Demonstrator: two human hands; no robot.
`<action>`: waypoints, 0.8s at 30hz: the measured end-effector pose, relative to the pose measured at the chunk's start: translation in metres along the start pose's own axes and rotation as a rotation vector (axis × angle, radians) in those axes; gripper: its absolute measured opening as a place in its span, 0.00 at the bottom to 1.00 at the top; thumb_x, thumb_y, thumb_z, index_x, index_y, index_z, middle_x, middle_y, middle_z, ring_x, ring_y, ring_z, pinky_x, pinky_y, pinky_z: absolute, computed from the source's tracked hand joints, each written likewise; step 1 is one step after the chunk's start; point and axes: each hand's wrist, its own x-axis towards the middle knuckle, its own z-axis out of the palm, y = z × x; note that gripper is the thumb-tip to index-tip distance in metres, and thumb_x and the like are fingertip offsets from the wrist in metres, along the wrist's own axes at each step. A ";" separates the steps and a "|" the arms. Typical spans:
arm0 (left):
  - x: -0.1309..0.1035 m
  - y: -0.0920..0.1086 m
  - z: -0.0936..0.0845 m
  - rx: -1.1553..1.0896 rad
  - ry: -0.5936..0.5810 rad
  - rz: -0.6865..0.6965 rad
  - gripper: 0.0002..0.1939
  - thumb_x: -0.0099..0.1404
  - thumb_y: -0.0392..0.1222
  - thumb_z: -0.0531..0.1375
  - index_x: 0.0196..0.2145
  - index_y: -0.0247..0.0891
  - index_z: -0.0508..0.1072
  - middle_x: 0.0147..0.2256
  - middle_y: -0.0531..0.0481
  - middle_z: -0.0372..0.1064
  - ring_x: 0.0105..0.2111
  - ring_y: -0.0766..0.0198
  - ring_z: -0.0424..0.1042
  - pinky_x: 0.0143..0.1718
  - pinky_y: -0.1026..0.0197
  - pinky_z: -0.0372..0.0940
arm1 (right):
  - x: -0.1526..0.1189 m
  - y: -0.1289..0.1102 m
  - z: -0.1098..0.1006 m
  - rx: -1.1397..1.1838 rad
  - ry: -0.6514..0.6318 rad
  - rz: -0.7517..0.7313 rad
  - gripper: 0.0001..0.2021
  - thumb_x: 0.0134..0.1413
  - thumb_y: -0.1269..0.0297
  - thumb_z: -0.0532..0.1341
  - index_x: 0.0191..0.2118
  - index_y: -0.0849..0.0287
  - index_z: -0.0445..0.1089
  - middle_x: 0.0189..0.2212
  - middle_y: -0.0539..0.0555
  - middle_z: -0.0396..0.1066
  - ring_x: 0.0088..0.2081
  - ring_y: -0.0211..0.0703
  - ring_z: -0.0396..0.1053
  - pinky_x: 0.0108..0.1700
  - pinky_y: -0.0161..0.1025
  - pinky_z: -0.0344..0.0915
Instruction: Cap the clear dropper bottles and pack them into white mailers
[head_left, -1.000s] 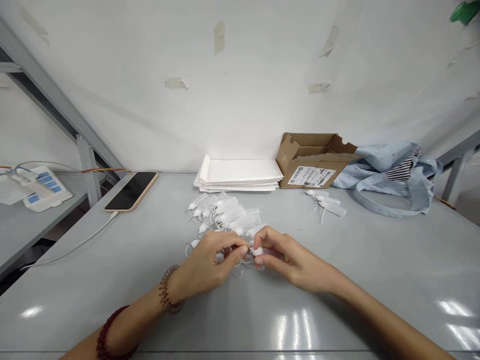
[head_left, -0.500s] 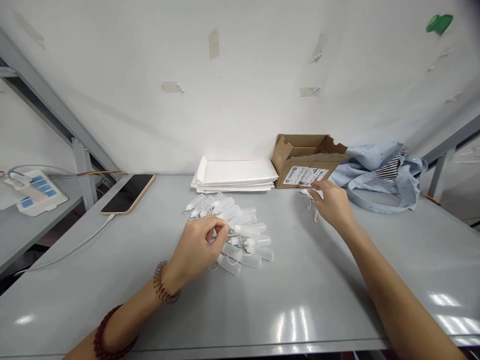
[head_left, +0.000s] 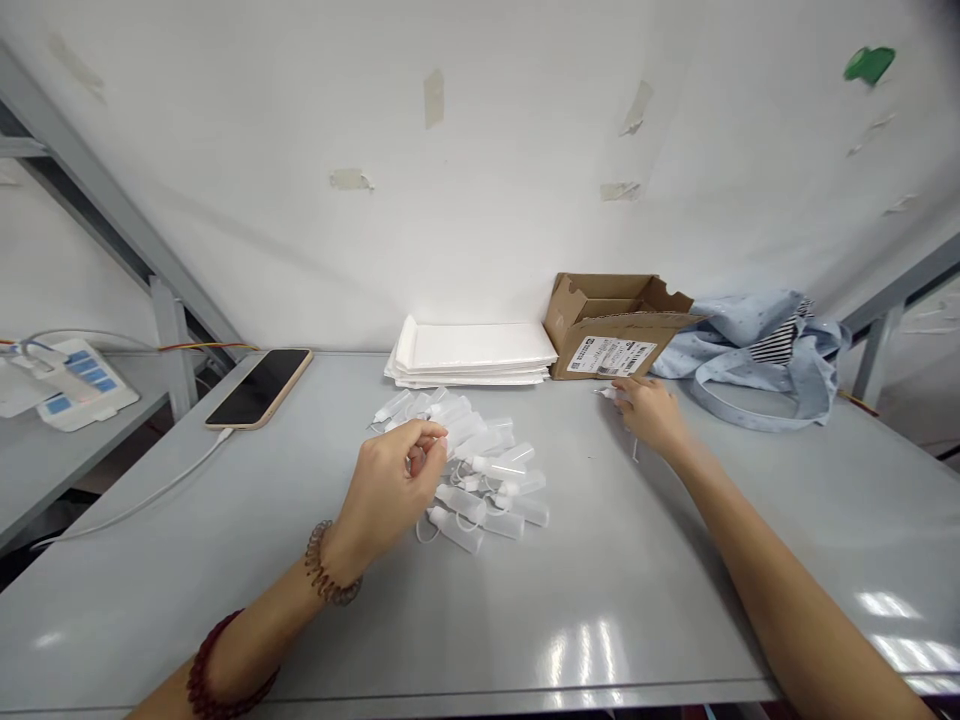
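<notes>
Small translucent needle-tip squeeze bottles (head_left: 459, 502), with white caps and thin looped straps, lie in a loose pile on the grey table (head_left: 600, 600). My left hand (head_left: 394, 480) is over the left side of this pile, thumb and index finger drawn close together; whatever is between them I cannot make out. My right hand (head_left: 651, 415) is low over the table before the cardboard box, fingers closed around a needle-tip bottle (head_left: 607, 393). Its white nozzle points left; the rest is hidden by my fingers. A thin white strap (head_left: 635, 452) shows below that hand.
Behind the pile lies a stack of white padded envelopes (head_left: 476, 350). An open cardboard box (head_left: 615, 345) with a label stands beside it, against light-blue fabric (head_left: 757, 360). A phone (head_left: 259, 388) on a charging cable (head_left: 150, 500) lies at left.
My right hand has lowered slightly and the white nozzle now sticks out left of its fingers. My left hand has shifted slightly left, its fingertips a little off the bottles.
</notes>
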 end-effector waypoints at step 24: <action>-0.009 0.009 0.004 -0.216 -0.337 0.158 0.08 0.65 0.39 0.56 0.39 0.35 0.73 0.31 0.49 0.72 0.28 0.68 0.69 0.27 0.68 0.64 | -0.081 -0.119 -0.044 1.128 0.059 -0.373 0.10 0.56 0.66 0.60 0.44 0.54 0.66 0.38 0.54 0.65 0.34 0.40 0.68 0.34 0.41 0.69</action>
